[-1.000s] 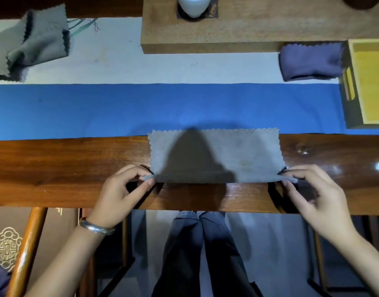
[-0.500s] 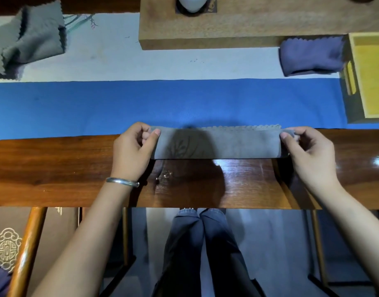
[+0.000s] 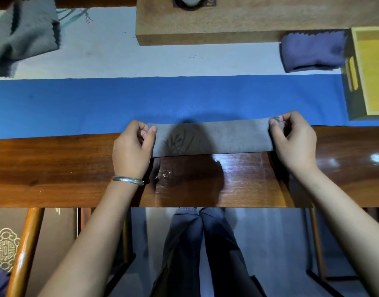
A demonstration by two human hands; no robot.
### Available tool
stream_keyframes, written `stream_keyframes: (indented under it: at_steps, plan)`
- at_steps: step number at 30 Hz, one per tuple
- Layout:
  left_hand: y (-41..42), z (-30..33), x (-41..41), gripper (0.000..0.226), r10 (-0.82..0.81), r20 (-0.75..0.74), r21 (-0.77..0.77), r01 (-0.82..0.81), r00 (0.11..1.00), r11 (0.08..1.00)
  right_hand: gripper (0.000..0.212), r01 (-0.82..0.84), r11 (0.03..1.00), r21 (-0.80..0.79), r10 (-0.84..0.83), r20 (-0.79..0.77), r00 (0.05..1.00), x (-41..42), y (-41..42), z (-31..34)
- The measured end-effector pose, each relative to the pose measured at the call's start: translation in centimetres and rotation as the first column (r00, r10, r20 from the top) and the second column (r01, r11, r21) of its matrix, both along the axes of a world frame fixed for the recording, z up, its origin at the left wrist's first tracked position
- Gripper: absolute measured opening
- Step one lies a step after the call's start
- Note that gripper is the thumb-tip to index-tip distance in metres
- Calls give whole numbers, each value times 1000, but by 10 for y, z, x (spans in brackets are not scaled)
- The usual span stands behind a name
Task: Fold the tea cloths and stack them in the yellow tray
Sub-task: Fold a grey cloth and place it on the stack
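no legible text, gold emblem (image 3: 4,247) on chair back, characters unreadable

A grey tea cloth (image 3: 212,137), folded into a narrow strip, is pinched at its ends by the left hand (image 3: 132,150) and right hand (image 3: 294,140). It is laid across the wooden table (image 3: 55,170) edge and blue runner (image 3: 98,103). A folded purple cloth (image 3: 311,52) is seen beside the yellow tray (image 3: 372,69).

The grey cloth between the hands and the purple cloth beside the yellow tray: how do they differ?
The grey cloth is a long narrow strip; the purple cloth is a shorter, thicker bundle. The left hand and right hand pinch the grey cloth's ends; nothing touches the purple cloth. The grey cloth straddles the blue runner's edge; the purple cloth lies on the white runner by the yellow tray. Both are folded and outside the tray.
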State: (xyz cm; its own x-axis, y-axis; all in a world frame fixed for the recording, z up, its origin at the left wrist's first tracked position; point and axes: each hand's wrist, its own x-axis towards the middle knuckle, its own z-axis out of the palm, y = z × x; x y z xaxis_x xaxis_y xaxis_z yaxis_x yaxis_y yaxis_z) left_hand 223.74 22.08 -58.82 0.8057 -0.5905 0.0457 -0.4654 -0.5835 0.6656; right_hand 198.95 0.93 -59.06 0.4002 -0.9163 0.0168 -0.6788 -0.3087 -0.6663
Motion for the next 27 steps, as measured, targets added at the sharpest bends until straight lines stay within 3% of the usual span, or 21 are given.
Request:
stream_keyframes:
  at_steps: [6, 12, 15, 17, 20, 22, 24, 27]
  plan:
    - [-4, 3, 0, 23, -46, 48, 76, 43, 998, 996, 19, -5, 997, -73, 0, -72, 997, 4, 6, -3]
    - [5, 16, 1, 27, -37, -2, 171, 37, 999, 985, 17, 10, 996, 89, -9, -10, 1000, -3, 2, 13]
    - [17, 23, -8, 39, 17, -25, 319, -8, 1000, 948, 21, -14, 999, -49, 12, -44, 999, -11, 15, 28]
    - [19, 26, -18, 39, 60, -136, 285, -19, 989, 958, 20, -31, 993, -111, 33, 19, 999, -11, 35, 36]
    - [13, 29, -35, 33, 130, -345, 112, -97, 929, 989, 18, -73, 993, 95, 47, 252, 967, 7, 73, 43]
    - [6, 30, -44, 34, 217, -409, 71, -206, 887, 976, 21, -133, 962, 239, 42, 353, 935, 24, 94, 44]
    - [-1, 33, -49, 35, 277, -557, 12, -326, 783, 945, 25, -178, 932, 315, 39, 402, 915, 41, 105, 41]
    - [-8, 35, -45, 28, 217, -734, -76, -395, 644, 916, 26, -122, 890, 440, -75, 405, 911, 60, 108, 33]
